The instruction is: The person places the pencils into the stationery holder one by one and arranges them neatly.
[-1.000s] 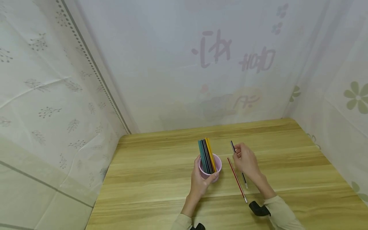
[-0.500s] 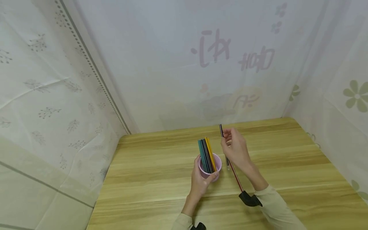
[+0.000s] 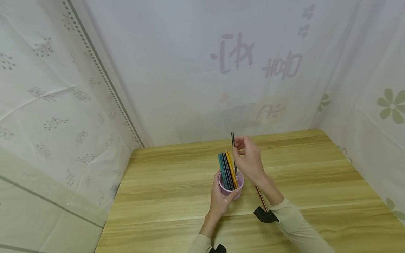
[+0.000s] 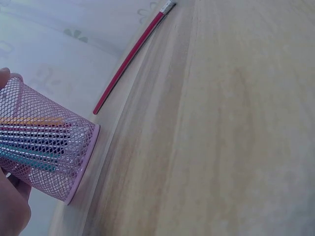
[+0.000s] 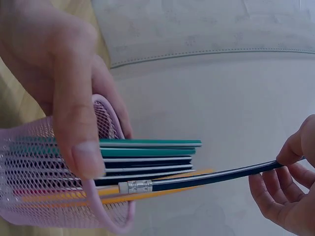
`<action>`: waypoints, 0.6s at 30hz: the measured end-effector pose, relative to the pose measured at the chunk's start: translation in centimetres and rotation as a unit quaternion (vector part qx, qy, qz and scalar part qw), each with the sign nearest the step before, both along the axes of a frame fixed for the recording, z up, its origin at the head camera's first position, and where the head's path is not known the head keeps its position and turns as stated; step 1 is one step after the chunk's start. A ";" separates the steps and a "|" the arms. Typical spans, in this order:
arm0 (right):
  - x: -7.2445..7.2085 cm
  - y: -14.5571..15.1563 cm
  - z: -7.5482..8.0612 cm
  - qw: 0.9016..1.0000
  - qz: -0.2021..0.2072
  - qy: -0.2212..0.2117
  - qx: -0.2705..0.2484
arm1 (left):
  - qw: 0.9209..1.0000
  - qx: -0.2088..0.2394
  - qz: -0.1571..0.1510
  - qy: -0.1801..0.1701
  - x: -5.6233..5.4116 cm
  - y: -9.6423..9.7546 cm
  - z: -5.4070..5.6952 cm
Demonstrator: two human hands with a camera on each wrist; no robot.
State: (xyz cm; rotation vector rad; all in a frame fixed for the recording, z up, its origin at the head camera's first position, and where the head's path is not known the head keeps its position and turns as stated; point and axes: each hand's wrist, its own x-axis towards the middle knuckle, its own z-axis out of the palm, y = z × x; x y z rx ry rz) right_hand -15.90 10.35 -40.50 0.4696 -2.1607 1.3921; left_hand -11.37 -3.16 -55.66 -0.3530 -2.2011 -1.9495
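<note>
My left hand [image 3: 220, 198] grips a pink mesh pencil cup [image 5: 44, 216] around its side, with the thumb over the rim. Green, dark and yellow pencils [image 3: 226, 172] lean together in the cup. Between thumb and fingers, my right hand [image 3: 249, 158] pinches a dark striped pencil [image 5: 216, 176] near its upper end. Its white eraser end points down, at the cup's mouth. A red pencil [image 4: 130, 58] lies on the table to the right of the cup, partly hidden by the right arm in the head view.
The wooden table [image 3: 152, 196] reaches back to a pale printed curtain [image 3: 177, 88]. Similar patterned sheets hang at the left and right. A black wrist mount [image 3: 265, 215] sits at the right sleeve, over the red pencil.
My right hand has lifted the dark pencil off the table and carried it left, to above the cup's mouth. The left hand and the cup have stayed in place.
</note>
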 end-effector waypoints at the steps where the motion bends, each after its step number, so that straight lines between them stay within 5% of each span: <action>1: -0.1 -0.2 -0.2 1.000 0.004 -0.003 -0.004 | 1.000 0.001 0.000 0.001 0.0 0.0 0.0; 18: 0.0 -1.5 -3.0 0.998 0.017 -0.066 0.010 | 1.000 0.000 -0.017 0.003 -0.1 -0.2 0.0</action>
